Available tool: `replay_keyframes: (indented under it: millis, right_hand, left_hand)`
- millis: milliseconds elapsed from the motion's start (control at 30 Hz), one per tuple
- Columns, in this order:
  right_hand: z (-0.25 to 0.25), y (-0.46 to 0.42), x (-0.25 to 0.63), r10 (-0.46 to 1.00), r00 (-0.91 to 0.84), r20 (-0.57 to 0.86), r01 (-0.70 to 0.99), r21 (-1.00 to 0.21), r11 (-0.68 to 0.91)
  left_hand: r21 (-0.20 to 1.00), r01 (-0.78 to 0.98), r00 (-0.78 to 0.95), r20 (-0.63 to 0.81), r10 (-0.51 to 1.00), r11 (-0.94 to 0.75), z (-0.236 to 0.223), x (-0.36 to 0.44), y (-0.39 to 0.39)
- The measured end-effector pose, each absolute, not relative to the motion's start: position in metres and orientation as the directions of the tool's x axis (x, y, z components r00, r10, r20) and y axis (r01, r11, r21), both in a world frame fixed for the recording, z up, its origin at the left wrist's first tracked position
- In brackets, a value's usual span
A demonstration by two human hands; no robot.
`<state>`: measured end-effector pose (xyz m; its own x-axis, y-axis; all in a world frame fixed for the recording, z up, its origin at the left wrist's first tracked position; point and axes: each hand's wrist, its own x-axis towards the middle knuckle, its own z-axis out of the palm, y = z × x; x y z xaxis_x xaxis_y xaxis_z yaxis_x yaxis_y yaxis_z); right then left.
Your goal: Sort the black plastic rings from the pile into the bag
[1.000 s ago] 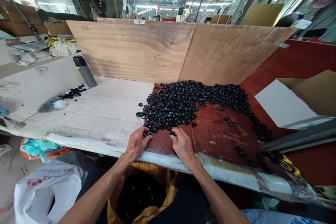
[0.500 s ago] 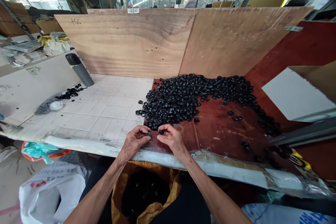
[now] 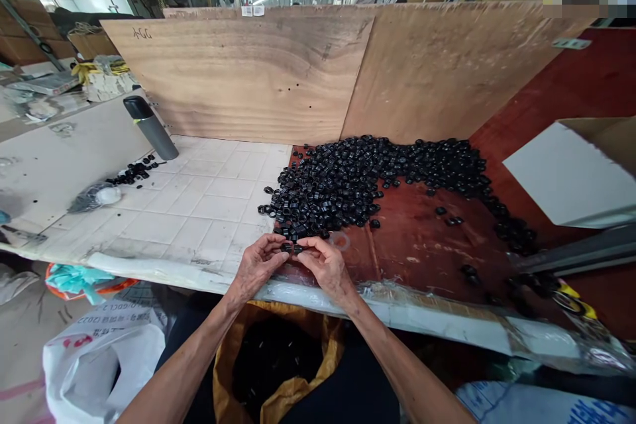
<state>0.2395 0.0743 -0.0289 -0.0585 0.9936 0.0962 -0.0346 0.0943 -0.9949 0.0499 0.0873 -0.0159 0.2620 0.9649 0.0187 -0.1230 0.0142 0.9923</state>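
A big heap of small black rings (image 3: pixel 358 179) lies on the red-brown board (image 3: pixel 417 245) in front of me. My left hand (image 3: pixel 258 265) and my right hand (image 3: pixel 325 266) meet just above the board's near edge, each pinching a small black ring (image 3: pixel 291 248). The two pinched rings touch each other between my fingertips. Both hands sit right at the near fringe of the heap.
A yellow bag (image 3: pixel 278 364) holding black pieces hangs below the table edge. A grey flask (image 3: pixel 149 126) and a few loose rings (image 3: pixel 134 172) lie on the white tiled surface (image 3: pixel 199 205) at left. Plywood walls (image 3: pixel 258 73) stand behind; a cardboard box (image 3: pixel 576 172) at right.
My hands lifted off the board with a ring in each, then came together until the two rings met between my fingertips. The view tilted slightly down.
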Motion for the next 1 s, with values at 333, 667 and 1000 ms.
replay_keyframes:
  millis: [333,667,1000]
  right_hand:
    - [-0.03,0.074,0.242,0.965,-0.091,0.248,0.11,-0.96,0.257]
    - [-0.031,0.072,0.241,0.976,-0.078,0.202,0.129,-0.969,0.211]
    - [-0.024,0.071,0.239,0.98,-0.095,0.174,0.204,-0.96,0.19]
  left_hand:
    - [0.991,0.013,0.264,0.126,0.956,-0.134,-0.016,0.053,0.086]
    - [0.969,0.061,0.296,0.211,0.932,-0.238,-0.019,0.053,0.085]
    - [0.902,0.163,0.313,0.338,0.888,-0.401,-0.033,0.048,0.084]
